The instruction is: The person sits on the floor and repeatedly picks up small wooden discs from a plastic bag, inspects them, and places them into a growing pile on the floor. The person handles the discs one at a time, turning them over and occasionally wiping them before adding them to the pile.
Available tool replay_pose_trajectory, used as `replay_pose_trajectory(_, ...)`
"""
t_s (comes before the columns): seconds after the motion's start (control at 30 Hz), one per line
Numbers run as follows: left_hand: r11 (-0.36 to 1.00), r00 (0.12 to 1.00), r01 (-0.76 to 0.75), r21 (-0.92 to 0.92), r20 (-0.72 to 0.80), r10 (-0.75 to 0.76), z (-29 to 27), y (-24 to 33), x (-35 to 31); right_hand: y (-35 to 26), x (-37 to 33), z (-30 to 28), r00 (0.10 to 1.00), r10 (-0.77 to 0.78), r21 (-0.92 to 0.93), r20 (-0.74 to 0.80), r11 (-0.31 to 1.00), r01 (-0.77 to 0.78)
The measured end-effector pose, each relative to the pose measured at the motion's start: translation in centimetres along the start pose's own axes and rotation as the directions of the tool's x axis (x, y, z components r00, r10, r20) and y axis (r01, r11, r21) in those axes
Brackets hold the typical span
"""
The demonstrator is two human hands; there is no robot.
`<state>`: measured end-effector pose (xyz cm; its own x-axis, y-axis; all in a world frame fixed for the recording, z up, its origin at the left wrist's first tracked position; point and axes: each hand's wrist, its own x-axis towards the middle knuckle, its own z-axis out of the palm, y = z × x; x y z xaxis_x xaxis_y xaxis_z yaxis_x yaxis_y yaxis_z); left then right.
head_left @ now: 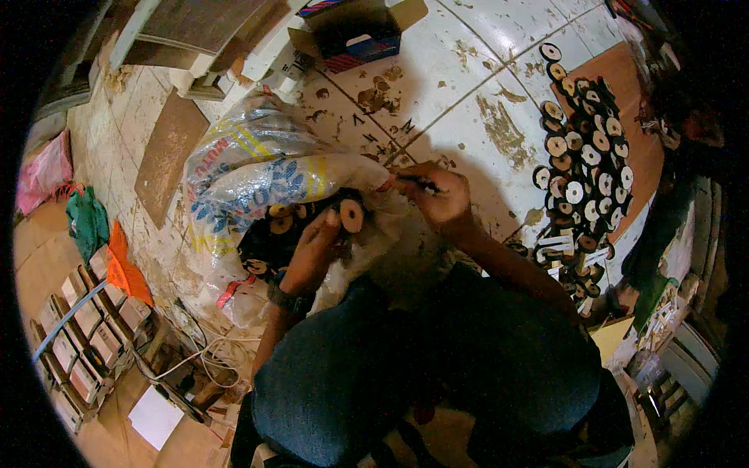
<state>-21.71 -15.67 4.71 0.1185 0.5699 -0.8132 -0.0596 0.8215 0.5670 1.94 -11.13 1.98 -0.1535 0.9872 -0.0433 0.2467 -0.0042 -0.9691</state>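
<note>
The left hand (310, 253) is reaching over the open mouth of a plastic sack (257, 183), and its fingers are clamping on a pale, round disc (352, 216) with a hole in its middle. The disc is standing just past the thumb tip, on the right side of the left hand, with its flat face turning up toward the camera. The other left fingers are mostly hiding below the thumb. More dark pieces with pale round faces (281, 221) are lying inside the sack, to the left of the left hand.

The right hand (443, 199) is drawing the sack's edge out to the right; its fingers are pinching together on that edge, near the disc but apart from it. A dark patch is showing between the right fingers, too blurred to tell what it is.

The sack is resting on a dirty tiled floor (468, 117) in front of the person's knees (343, 366). Well to the right of both hands, a big cluster of similar discs (573, 191) is lying partly over a brown board (644, 148). An open box (363, 54) is standing beyond the sack, and scraps (380, 97) are littering the tiles nearby.
</note>
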Motion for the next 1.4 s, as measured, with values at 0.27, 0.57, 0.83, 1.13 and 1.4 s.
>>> replay_pose_trajectory(0.27,0.82,0.829,0.094,-0.564,0.501,0.249,3.1,-0.4,4.7,-1.0,0.5,0.2,0.91,-0.415,-0.17,0.0,0.897,0.409)
replay_pose_trajectory(0.57,0.84,0.732,0.072,-0.539,0.6,0.323,5.0,0.4,7.6,1.9,0.5,-1.2,0.921,-0.376,-0.167,0.098,0.906,0.388)
replay_pose_trajectory(0.83,0.934,0.879,0.231,-0.273,0.471,-0.079,6.1,3.6,6.1,6.1,2.7,-10.7,0.99,-0.114,-0.483,0.085,0.864,0.141)
replay_pose_trajectory(1.13,0.055,0.737,-0.13,0.99,0.06,0.673,-0.9,-1.3,2.0,12.4,6.8,-21.5,0.897,-0.273,-0.936,-0.349,0.061,-0.346)
replay_pose_trajectory(1.4,-0.107,0.762,-0.211,0.972,0.232,0.604,-0.4,-4.5,4.8,13.6,8.5,-2.6,0.857,-0.355,-0.63,0.373,0.581,0.515)
